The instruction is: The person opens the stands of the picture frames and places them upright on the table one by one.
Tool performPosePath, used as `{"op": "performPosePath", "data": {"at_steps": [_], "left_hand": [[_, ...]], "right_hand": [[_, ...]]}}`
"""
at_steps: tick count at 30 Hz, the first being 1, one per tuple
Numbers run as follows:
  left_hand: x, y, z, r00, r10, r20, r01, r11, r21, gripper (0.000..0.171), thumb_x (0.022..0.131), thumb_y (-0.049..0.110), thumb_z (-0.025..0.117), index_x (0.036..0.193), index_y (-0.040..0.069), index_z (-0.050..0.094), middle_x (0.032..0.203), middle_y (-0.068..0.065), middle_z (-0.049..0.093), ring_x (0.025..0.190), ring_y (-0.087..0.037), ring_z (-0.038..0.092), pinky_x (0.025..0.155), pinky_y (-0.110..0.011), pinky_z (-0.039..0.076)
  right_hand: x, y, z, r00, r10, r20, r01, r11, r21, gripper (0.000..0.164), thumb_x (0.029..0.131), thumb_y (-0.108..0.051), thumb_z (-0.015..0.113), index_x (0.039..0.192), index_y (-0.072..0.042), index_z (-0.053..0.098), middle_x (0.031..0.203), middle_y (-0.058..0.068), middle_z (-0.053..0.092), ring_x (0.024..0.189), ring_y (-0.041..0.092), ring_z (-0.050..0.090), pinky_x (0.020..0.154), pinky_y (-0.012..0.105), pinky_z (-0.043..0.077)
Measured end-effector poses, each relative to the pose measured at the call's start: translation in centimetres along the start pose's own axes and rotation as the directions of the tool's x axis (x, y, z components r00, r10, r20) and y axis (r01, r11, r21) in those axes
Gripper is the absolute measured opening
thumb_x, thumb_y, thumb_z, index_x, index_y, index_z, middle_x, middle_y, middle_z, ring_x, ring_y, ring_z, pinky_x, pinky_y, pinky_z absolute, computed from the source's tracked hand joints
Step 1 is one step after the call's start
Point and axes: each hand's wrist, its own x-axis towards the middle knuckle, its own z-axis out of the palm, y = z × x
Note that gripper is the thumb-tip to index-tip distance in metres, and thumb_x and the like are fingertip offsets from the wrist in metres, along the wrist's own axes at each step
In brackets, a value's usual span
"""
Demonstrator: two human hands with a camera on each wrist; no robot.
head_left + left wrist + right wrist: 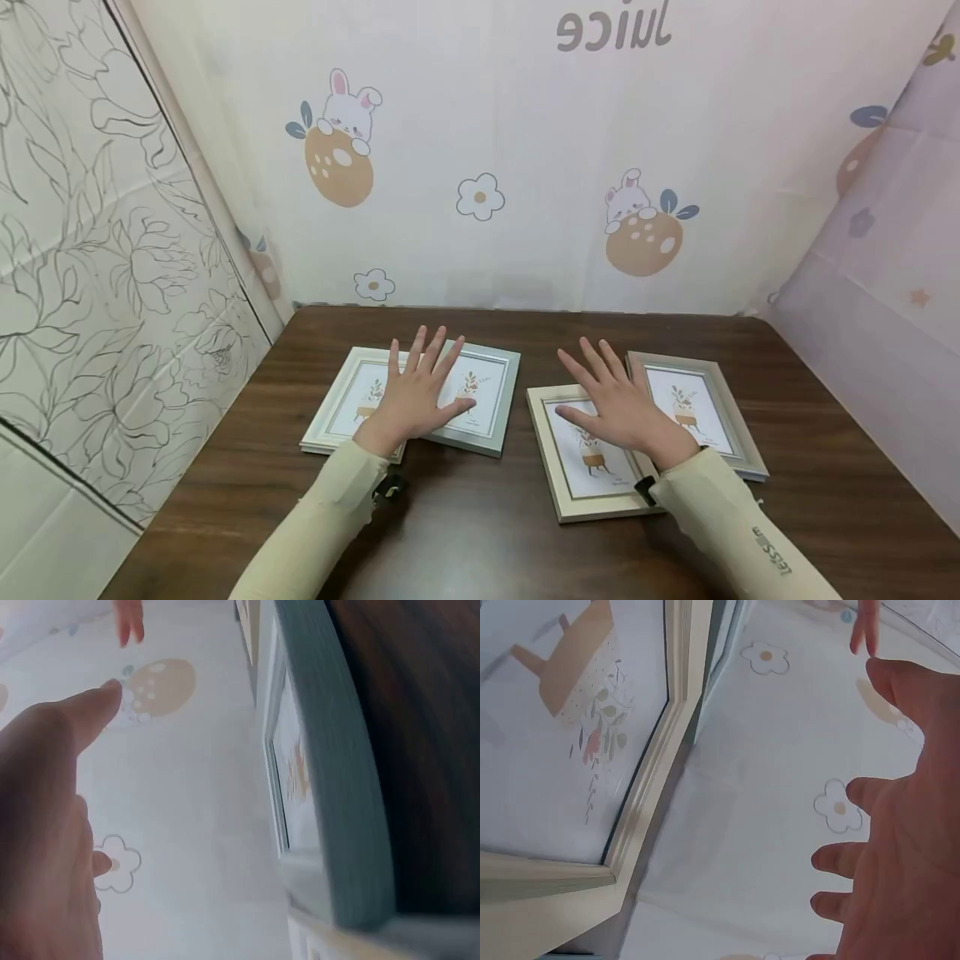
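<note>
My left hand spreads its fingers above a white picture frame and a pale blue-green picture frame. In the left wrist view there is a gap between that palm and the blue-green frame's edge. Fingers splayed, my right hand hovers over a cream picture frame, partly covering its potted-plant print. A grey-beige picture frame lies to its right, partly behind the hand. The right wrist view shows the cream frame's border apart from the palm. Neither hand holds anything.
The frames lie flat on a dark brown wooden table. A patterned cloth with rabbits and flowers hangs behind it. A panel with line-drawn flowers stands at the left, and more cloth hangs at the right.
</note>
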Motion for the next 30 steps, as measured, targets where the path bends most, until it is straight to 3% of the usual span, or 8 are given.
{"op": "performPosePath", "data": {"at_steps": [11, 19, 30], "left_hand": [[0.2, -3.7, -0.7, 1.000, -0.015, 0.022, 0.015, 1.000, -0.011, 0.093, 0.095, 0.060, 0.053, 0.161, 0.013, 0.007, 0.166, -0.013, 0.008, 0.151, -0.036, 0.000, 0.111, -0.067, -0.002], [0.7, -6.9, -0.6, 0.999, -0.032, 0.036, 0.033, 0.999, -0.028, 0.090, 0.097, 0.054, 0.055, 0.161, 0.010, 0.010, 0.165, -0.014, 0.009, 0.151, -0.036, 0.002, 0.111, -0.066, -0.002], [2.1, -10.3, 0.1, 0.992, -0.057, 0.114, 0.066, 0.995, -0.078, 0.084, 0.099, 0.044, 0.057, 0.159, 0.006, 0.011, 0.162, -0.019, 0.015, 0.149, -0.040, 0.006, 0.111, -0.066, -0.003]], "right_hand": [[2.4, -1.3, 0.1, 0.988, -0.152, -0.008, 0.152, 0.987, -0.053, 0.074, 0.098, -0.049, 0.056, 0.158, -0.016, 0.029, 0.162, 0.021, 0.017, 0.148, 0.043, 0.008, 0.110, 0.068, 0.007], [4.3, -3.0, 1.1, 0.965, -0.261, -0.003, 0.259, 0.959, -0.117, 0.070, 0.097, -0.049, 0.057, 0.154, -0.014, 0.037, 0.157, 0.023, 0.028, 0.146, 0.043, 0.018, 0.110, 0.066, 0.014], [6.3, -5.3, 2.4, 0.944, -0.320, 0.083, 0.329, 0.935, -0.132, 0.065, 0.099, -0.050, 0.052, 0.153, -0.016, 0.039, 0.155, 0.021, 0.032, 0.145, 0.041, 0.022, 0.111, 0.063, 0.015]]}}
